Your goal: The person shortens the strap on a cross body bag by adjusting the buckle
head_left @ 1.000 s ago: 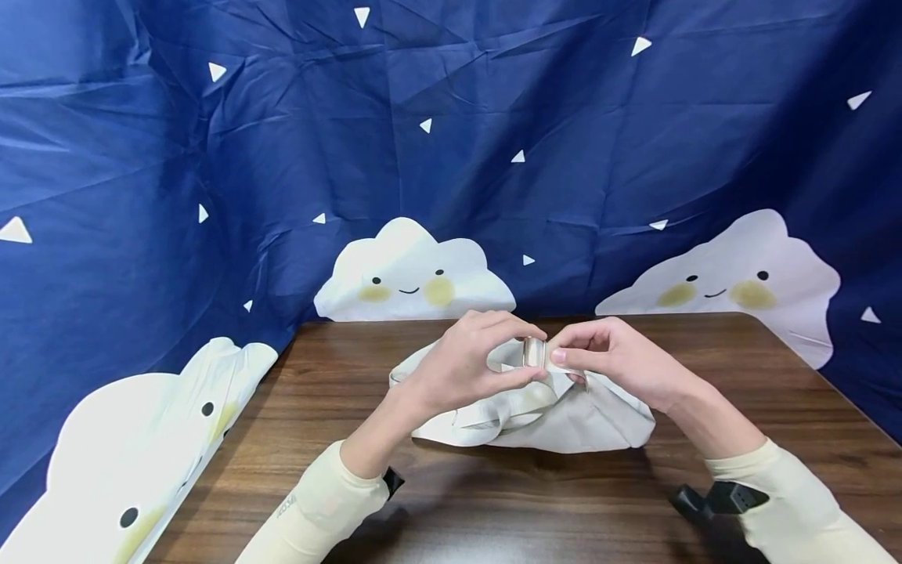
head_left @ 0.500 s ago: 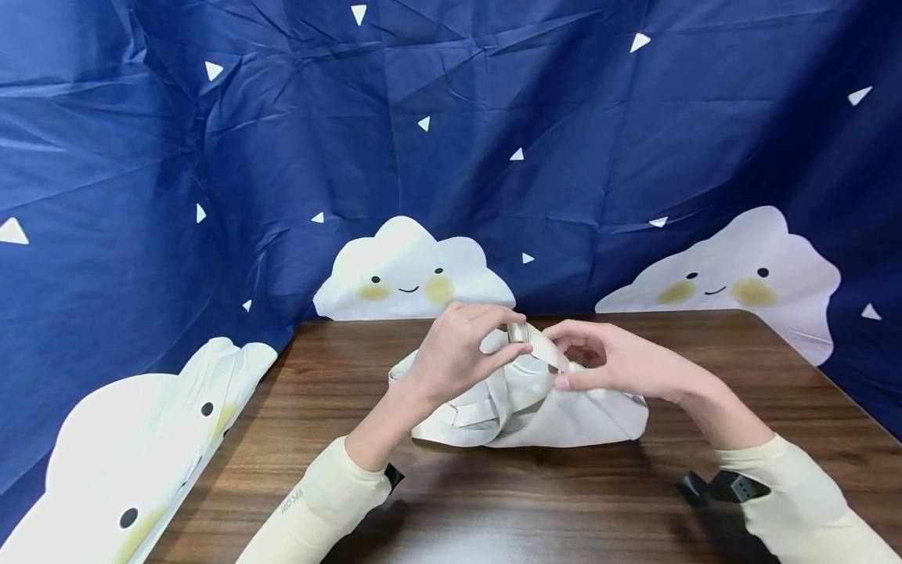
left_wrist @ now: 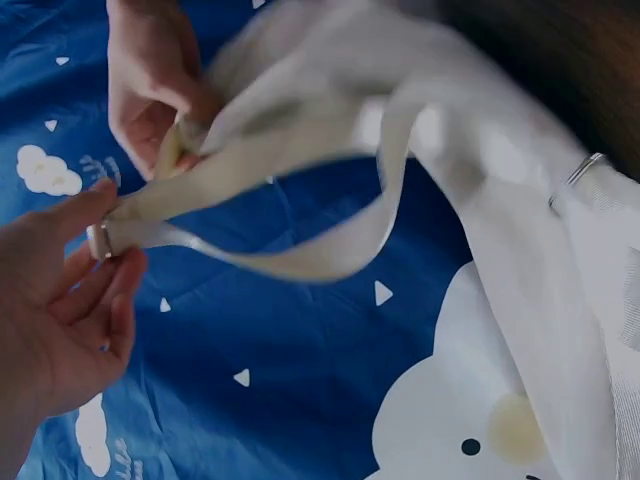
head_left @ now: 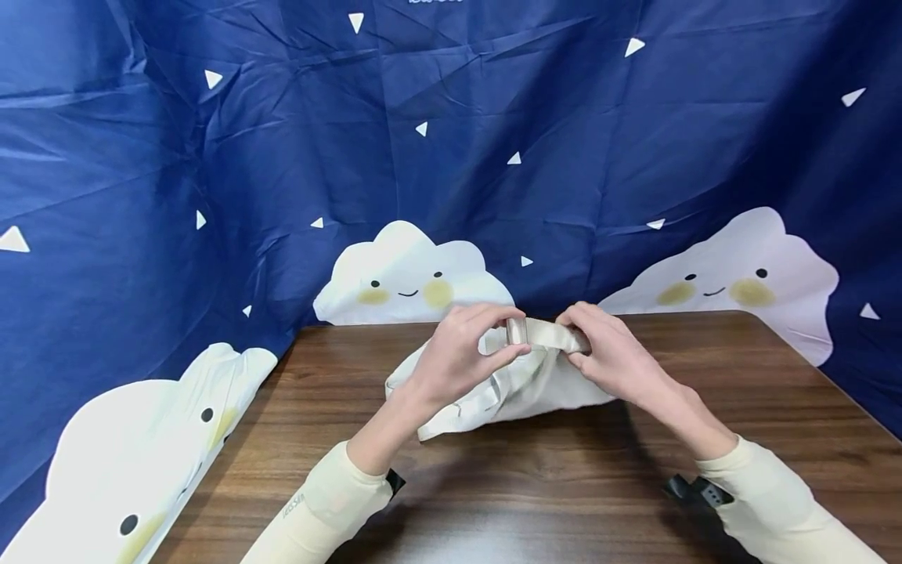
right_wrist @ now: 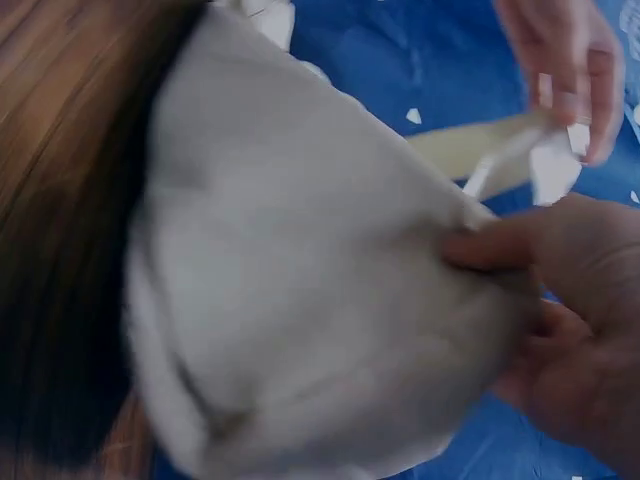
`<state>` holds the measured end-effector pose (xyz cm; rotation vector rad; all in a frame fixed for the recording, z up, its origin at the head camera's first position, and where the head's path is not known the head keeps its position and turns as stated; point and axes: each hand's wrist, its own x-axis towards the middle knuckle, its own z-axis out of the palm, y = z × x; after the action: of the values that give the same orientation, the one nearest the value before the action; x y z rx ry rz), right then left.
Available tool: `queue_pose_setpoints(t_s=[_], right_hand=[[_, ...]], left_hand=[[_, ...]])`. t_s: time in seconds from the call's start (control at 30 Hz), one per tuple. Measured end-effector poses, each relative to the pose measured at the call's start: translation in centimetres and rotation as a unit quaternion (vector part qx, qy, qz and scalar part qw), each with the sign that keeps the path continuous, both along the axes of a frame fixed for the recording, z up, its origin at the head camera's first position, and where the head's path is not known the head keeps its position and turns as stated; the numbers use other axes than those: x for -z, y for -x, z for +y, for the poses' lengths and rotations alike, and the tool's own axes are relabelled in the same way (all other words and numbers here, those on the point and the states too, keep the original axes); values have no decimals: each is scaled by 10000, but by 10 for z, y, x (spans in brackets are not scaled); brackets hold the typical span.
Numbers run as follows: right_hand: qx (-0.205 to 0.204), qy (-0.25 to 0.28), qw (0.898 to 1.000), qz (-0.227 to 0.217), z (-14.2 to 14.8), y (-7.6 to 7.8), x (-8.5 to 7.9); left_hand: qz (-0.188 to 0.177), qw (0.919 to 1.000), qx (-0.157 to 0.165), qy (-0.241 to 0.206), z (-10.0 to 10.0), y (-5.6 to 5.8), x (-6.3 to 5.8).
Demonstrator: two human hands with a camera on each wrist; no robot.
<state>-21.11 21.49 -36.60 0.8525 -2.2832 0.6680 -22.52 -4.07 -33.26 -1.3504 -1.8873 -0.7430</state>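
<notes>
A cream cloth bag with a long flat strap lies bunched on the table, its right end partly raised. My left hand pinches a metal strap buckle between thumb and fingertips. In the left wrist view the strap loops away from that buckle. My right hand grips the bag where the strap joins it. Close up in the right wrist view, the thumb of my right hand presses into the blurred bag cloth. A second metal ring sits on the bag.
The brown wooden table extends on all sides of the bag. Behind it hangs a blue curtain printed with white clouds and triangles, which also runs down the left side.
The buckle has shifted slightly left with my left hand. My right hand let the strap slip, then took hold farther along, lifting the bag's right end and stretching the strap between both hands.
</notes>
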Motion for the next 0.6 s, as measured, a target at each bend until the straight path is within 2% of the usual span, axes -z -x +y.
queue_pose_setpoints(t_s=[0.07, 0.13, 0.2, 0.23, 0.3, 0.43, 0.5, 0.6], right_hand=[[179, 73, 9977, 653, 0, 3, 3], [343, 27, 9932, 1114, 1, 7, 6], [468, -185, 9902, 1306, 1, 11, 11], [504, -336, 9901, 1265, 1, 13, 13], [512, -682, 9917, 967, 1, 15, 18], [220, -1081, 9935, -280, 3, 9, 21], [-44, -964, 9906, -974, 5, 2, 15], [-606, -493, 9798, -1843, 7, -6, 0]], left_hand=[[31, 9999, 113, -121, 1, -1, -1], [27, 9996, 235, -183, 3, -1, -1], [-17, 9996, 254, -123, 5, 0, 0], [-62, 9997, 228, -49, 5, 0, 2], [-190, 9996, 107, 160, 7, 2, 6], [-501, 9974, -115, 498, 8, 6, 16], [-603, 9968, -128, 507, 7, 7, 18], [-620, 9970, -64, 450, 5, 10, 17]])
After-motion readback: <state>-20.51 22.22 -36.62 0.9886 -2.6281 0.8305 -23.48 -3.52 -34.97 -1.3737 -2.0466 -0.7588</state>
